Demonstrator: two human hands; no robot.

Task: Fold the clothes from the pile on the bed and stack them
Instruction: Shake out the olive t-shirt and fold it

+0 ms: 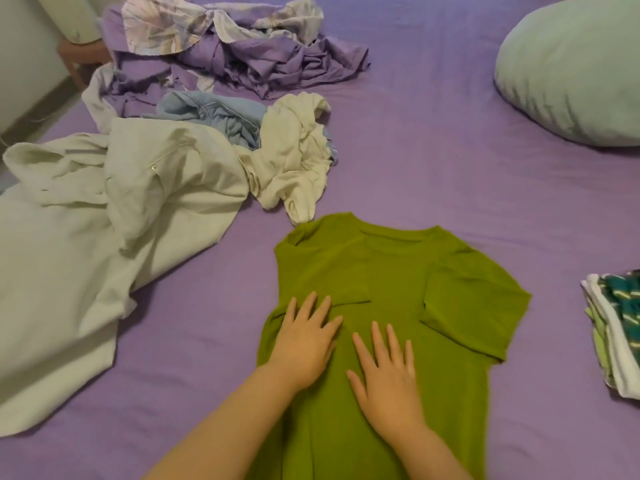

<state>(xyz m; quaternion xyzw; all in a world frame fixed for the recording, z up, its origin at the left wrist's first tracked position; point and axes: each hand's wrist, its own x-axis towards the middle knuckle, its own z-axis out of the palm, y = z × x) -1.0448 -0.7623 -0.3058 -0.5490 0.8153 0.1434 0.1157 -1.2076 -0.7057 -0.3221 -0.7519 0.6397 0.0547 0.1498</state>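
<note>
Two hands: I kept my left hand (306,344) and right hand (388,379) flat, fingers spread, to smooth the fold
Shirt (391,292): lay mid-bed (433,150), left sleeve folded in
Pile (180,168): waited upper left
Stack (613,327): right edge

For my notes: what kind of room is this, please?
Most likely a bedroom: the hands press a green shirt on a bed with a purple sheet, a pillow lies nearby, and unfolded clothes are piled on it.

The flat-lying cotton T-shirt (391,271) is plain olive green. The fitted bed sheet (433,150) is solid lilac. The crumpled bedding heap (221,46) mixes purple with pale leaf print. The plump pillow (575,71) is mint.
</note>
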